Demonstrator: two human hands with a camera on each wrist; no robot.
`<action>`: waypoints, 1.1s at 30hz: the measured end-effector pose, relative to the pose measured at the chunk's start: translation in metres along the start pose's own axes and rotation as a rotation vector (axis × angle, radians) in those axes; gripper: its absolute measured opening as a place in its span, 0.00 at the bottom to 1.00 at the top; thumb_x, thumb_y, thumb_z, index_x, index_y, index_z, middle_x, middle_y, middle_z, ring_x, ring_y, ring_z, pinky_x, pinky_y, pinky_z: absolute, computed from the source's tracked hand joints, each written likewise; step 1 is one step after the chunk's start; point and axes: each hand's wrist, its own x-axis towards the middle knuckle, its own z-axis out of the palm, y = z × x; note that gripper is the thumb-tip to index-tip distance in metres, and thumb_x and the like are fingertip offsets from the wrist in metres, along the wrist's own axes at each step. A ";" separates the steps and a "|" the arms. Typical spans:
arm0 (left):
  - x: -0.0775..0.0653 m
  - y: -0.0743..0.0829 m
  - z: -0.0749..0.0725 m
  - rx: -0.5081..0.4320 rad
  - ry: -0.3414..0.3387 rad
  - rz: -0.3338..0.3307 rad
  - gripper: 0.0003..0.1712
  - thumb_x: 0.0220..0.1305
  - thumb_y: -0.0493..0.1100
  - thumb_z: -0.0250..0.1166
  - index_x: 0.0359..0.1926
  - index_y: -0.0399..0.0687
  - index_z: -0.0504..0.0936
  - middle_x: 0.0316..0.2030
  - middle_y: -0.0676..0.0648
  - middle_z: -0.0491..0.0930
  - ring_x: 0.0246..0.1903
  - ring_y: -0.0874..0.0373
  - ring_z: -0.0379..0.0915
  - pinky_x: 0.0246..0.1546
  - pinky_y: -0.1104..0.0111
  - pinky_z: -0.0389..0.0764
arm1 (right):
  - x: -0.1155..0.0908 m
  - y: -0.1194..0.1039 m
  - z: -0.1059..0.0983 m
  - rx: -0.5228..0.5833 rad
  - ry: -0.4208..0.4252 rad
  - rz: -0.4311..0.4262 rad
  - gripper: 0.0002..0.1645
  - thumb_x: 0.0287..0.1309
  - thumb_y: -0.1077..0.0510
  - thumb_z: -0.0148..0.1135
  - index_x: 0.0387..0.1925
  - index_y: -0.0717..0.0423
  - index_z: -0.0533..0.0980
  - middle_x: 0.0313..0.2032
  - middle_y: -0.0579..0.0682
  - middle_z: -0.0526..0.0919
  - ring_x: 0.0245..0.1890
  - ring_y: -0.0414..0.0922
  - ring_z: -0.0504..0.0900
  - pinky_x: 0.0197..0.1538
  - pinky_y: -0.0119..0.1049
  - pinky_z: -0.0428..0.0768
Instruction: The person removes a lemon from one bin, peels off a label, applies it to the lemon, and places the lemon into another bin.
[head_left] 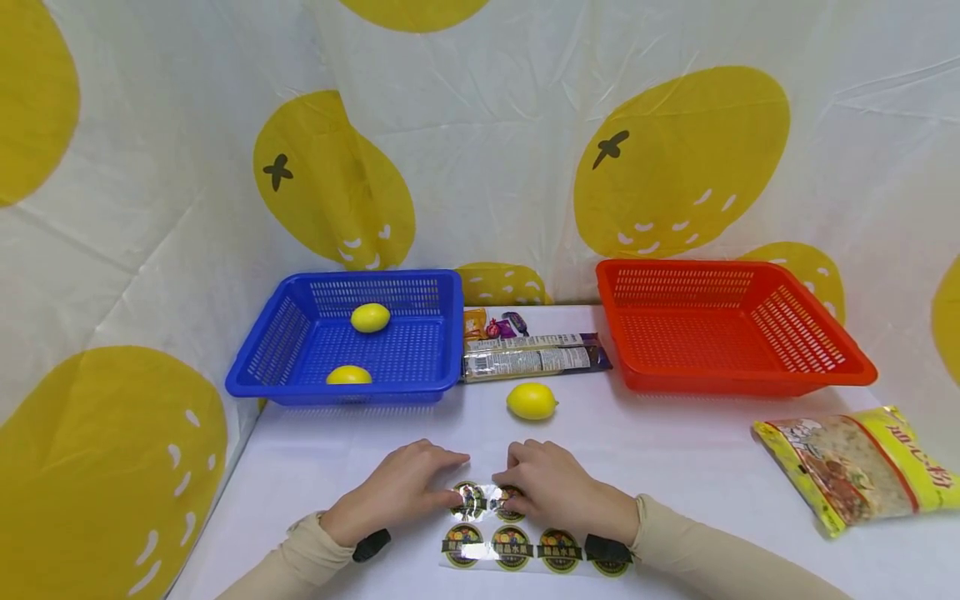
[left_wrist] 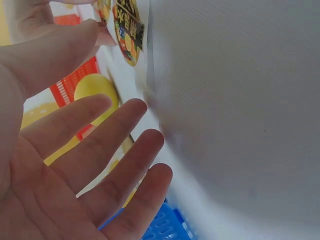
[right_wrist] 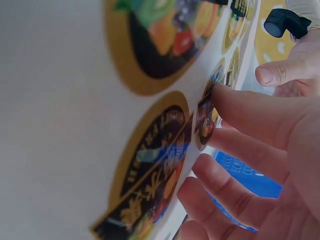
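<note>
A clear sheet of round fruit stickers [head_left: 512, 547] with black and gold labels lies on the table, its far edge raised. With thumb and index finger, my right hand [head_left: 551, 479] pinches that far edge; the thumb [right_wrist: 250, 112] covers part of a sticker. At the sheet's far left corner is my left hand [head_left: 401, 487], its thumb close by; whether it touches is unclear. In the left wrist view the left fingers [left_wrist: 112, 145] are spread and fairly straight. A yellow lemon [head_left: 532, 401] sits just beyond both hands.
A blue basket [head_left: 345, 398] at back left holds two lemons [head_left: 371, 317]. At back right stands a red basket [head_left: 735, 382]. Between them lie long packets [head_left: 528, 362] and small wrapped candies [head_left: 501, 327]. A yellow food bag [head_left: 862, 467] rests on the right.
</note>
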 end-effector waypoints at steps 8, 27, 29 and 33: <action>0.000 0.000 0.001 0.007 -0.003 -0.004 0.30 0.59 0.55 0.76 0.60 0.52 0.84 0.51 0.54 0.88 0.49 0.59 0.81 0.51 0.62 0.83 | 0.001 0.001 0.004 0.020 0.016 0.017 0.17 0.57 0.46 0.75 0.49 0.41 0.88 0.37 0.40 0.82 0.35 0.36 0.73 0.36 0.29 0.71; -0.001 0.000 0.006 -0.030 0.056 0.074 0.12 0.62 0.49 0.73 0.46 0.56 0.91 0.40 0.59 0.89 0.41 0.66 0.78 0.41 0.71 0.80 | 0.002 -0.002 0.002 0.019 0.024 0.007 0.12 0.56 0.48 0.76 0.43 0.43 0.86 0.34 0.39 0.84 0.31 0.33 0.76 0.32 0.27 0.69; 0.000 0.000 0.007 -0.037 0.049 0.075 0.11 0.62 0.48 0.73 0.46 0.56 0.91 0.38 0.59 0.89 0.39 0.67 0.77 0.39 0.73 0.79 | 0.002 -0.002 0.002 0.022 0.029 0.004 0.12 0.56 0.49 0.76 0.43 0.43 0.87 0.34 0.39 0.84 0.30 0.33 0.76 0.32 0.27 0.68; 0.002 0.000 0.008 -0.046 0.030 0.064 0.12 0.62 0.47 0.73 0.47 0.56 0.91 0.36 0.60 0.87 0.36 0.69 0.74 0.35 0.74 0.76 | 0.002 -0.003 0.001 0.035 0.026 0.005 0.13 0.56 0.49 0.76 0.43 0.44 0.87 0.33 0.39 0.84 0.29 0.32 0.75 0.32 0.27 0.67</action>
